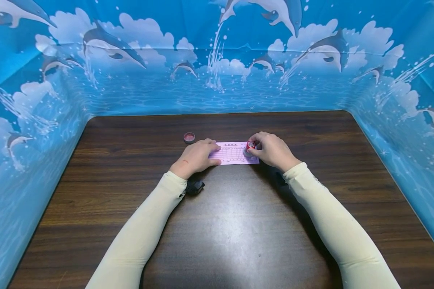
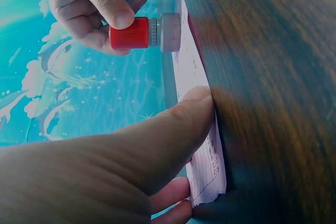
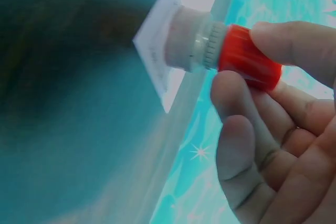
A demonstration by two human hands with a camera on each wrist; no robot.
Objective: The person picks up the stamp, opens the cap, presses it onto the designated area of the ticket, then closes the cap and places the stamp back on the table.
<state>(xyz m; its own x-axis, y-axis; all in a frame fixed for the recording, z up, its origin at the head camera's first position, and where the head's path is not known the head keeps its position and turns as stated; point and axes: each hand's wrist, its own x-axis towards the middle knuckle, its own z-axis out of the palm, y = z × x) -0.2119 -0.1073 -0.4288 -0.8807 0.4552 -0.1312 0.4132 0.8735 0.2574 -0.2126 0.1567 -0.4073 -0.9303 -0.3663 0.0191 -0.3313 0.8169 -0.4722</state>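
Observation:
A pink printed paper slip [image 1: 235, 154] with a ruled grid lies on the dark wooden table. My left hand [image 1: 196, 156] presses its left end, the thumb [image 2: 197, 108] extended over the near edge and the fingers towards the far edge. Between thumb and fingers, my right hand [image 1: 275, 150] pinches the red handle of a stamp [image 1: 251, 145]. The stamp stands upright at the slip's right end, its clear round base [image 3: 186, 39] against the paper. Its printing face is hidden.
A small round lid [image 1: 189, 137], reddish inside, lies on the table beyond the left hand. A black device [image 1: 195, 187] sits at the left wrist. Behind the table [image 1: 217, 224] hangs a blue dolphin-print curtain [image 1: 217, 80], which also runs along both sides.

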